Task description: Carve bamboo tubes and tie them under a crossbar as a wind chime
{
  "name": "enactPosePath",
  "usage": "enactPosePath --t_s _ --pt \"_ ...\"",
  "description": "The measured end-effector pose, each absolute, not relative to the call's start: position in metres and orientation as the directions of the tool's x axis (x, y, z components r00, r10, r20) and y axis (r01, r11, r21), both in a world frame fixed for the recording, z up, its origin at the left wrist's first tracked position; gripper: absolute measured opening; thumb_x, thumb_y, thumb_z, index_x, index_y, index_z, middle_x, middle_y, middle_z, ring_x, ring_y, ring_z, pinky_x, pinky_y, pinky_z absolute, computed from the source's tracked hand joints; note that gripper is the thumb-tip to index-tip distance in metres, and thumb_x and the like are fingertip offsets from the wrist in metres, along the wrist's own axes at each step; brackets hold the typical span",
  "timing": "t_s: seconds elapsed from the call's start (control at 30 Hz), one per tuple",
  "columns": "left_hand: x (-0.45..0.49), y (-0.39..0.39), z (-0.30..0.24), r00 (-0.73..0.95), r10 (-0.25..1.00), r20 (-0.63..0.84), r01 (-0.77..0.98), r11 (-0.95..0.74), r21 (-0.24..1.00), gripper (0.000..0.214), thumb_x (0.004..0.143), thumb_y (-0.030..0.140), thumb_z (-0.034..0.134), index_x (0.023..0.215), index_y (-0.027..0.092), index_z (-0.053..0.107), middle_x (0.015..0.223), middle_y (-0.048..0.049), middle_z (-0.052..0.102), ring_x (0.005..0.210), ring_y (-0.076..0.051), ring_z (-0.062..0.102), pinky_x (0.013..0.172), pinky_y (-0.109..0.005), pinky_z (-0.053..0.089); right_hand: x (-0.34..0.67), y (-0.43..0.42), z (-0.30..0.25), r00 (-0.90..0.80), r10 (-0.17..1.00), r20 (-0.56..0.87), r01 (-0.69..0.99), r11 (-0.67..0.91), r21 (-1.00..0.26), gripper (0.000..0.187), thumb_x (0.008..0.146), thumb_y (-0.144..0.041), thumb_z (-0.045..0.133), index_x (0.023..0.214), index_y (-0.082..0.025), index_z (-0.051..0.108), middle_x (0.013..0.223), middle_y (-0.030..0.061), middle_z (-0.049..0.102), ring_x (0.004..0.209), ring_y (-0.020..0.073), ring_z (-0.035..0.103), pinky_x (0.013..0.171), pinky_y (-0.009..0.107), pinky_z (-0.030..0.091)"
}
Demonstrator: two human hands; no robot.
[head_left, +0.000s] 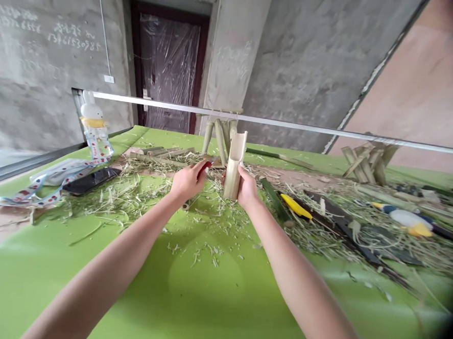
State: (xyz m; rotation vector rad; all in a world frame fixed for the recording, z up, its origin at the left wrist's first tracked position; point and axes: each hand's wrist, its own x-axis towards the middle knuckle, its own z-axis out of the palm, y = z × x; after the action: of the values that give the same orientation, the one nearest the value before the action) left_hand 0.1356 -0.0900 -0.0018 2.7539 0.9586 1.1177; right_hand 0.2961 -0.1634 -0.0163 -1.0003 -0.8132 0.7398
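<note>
My right hand (247, 187) is wrapped round the lower end of a pale split bamboo section (235, 162) that stands upright on the green table cover (188, 290). My left hand (188, 181) is closed on a red-handled tool (203, 168), held just left of the bamboo section at its lower part. The tool's working end is hard to make out. Bamboo shavings (211, 225) lie scattered under and around both hands.
A dark phone (90, 180) and a bottle with a patterned strap (94, 130) lie at the left. Cut bamboo pieces (221, 133) stand behind the hands, more (367, 160) at far right. A yellow-handled tool (295, 206) and dark blades (346, 225) lie at the right. A metal rail (290, 125) crosses the back.
</note>
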Motion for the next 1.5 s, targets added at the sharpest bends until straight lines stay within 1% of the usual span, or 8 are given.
enactPosePath --t_s 0.2,0.53,0.77,0.9,1.03,1.2,1.37,1.5 --pt "0.134 -0.103 0.005 0.577 0.433 0.693 0.439 -0.879 0.185 0.044 0.091 0.032 0.031 0.131 0.019 0.044 0.101 -0.0097 0.066 0.066 -0.014 0.061 0.055 -0.022 0.044 0.293 -0.170 -0.013 0.380 0.888 0.259 -0.170 0.342 -0.924 0.044 0.084 -0.050 0.033 0.093 -0.016 0.060 0.071 0.0059 0.064 0.063 0.0183 0.060 0.053 0.029 0.047" --pt "0.135 -0.104 0.002 0.647 0.368 0.668 0.354 -0.921 0.165 0.044 0.088 0.030 0.038 0.129 0.018 0.049 0.083 -0.0065 0.069 0.055 -0.011 0.055 0.048 -0.021 0.040 0.294 -0.168 -0.014 0.470 0.852 0.228 -0.240 0.373 -0.896 0.035 0.084 -0.045 0.038 0.087 -0.016 0.059 0.062 0.0028 0.061 0.054 0.0158 0.058 0.053 0.028 0.049" --pt "0.135 -0.110 0.004 0.566 0.496 0.658 0.359 -0.867 0.345 0.042 0.088 0.031 0.041 0.127 0.020 0.052 0.080 -0.0061 0.070 0.055 -0.011 0.054 0.045 -0.019 0.034 0.296 -0.162 -0.021 0.527 0.798 0.293 -0.100 0.401 -0.911 0.029 0.076 -0.045 0.051 0.081 -0.017 0.056 0.060 0.0010 0.060 0.049 0.0152 0.056 0.049 0.029 0.047" --pt "0.136 -0.111 0.004 0.586 0.517 0.624 0.308 -0.854 0.419 0.041 0.088 0.029 0.041 0.126 0.018 0.054 0.085 -0.0078 0.070 0.051 -0.009 0.051 0.045 -0.019 0.033 0.297 -0.161 -0.023 0.535 0.784 0.314 -0.071 0.412 -0.908 0.030 0.075 -0.047 0.053 0.081 -0.018 0.055 0.060 0.0005 0.060 0.049 0.0152 0.056 0.047 0.029 0.047" --pt "0.136 -0.109 0.008 0.632 0.541 0.555 0.280 -0.827 0.487 0.042 0.088 0.027 0.041 0.127 0.018 0.052 0.094 -0.0091 0.070 0.045 -0.007 0.046 0.042 -0.019 0.031 0.297 -0.162 -0.023 0.591 0.708 0.387 0.064 0.438 -0.897 0.030 0.075 -0.048 0.054 0.084 -0.020 0.053 0.056 -0.0021 0.058 0.046 0.0149 0.054 0.043 0.028 0.044" --pt "0.135 -0.108 0.011 0.584 0.591 0.557 0.452 -0.806 0.381 0.044 0.084 0.023 0.043 0.127 0.022 0.052 0.085 -0.0063 0.069 0.054 -0.011 0.052 0.047 -0.020 0.036 0.293 -0.162 -0.021 0.593 0.657 0.465 0.201 0.438 -0.876 0.031 0.076 -0.050 0.053 0.082 -0.020 0.054 0.058 -0.0014 0.058 0.046 0.0140 0.053 0.044 0.027 0.044" --pt "0.139 -0.111 0.008 0.565 0.559 0.607 0.589 -0.788 0.177 0.046 0.088 0.028 0.038 0.133 0.028 0.045 0.085 -0.0069 0.064 0.058 -0.012 0.055 0.049 -0.022 0.039 0.288 -0.163 -0.019 0.602 0.699 0.386 0.101 0.413 -0.905 0.031 0.076 -0.050 0.053 0.081 -0.019 0.055 0.054 -0.0013 0.057 0.044 0.0146 0.053 0.041 0.027 0.043" --pt "0.141 -0.114 0.004 0.571 0.540 0.618 0.630 -0.771 0.092 0.047 0.089 0.029 0.035 0.136 0.031 0.038 0.088 -0.0083 0.061 0.057 -0.013 0.055 0.049 -0.023 0.038 0.284 -0.165 -0.015 0.605 0.729 0.321 0.033 0.380 -0.924 0.030 0.077 -0.048 0.051 0.076 -0.018 0.055 0.052 -0.0001 0.057 0.043 0.0156 0.053 0.040 0.029 0.042"
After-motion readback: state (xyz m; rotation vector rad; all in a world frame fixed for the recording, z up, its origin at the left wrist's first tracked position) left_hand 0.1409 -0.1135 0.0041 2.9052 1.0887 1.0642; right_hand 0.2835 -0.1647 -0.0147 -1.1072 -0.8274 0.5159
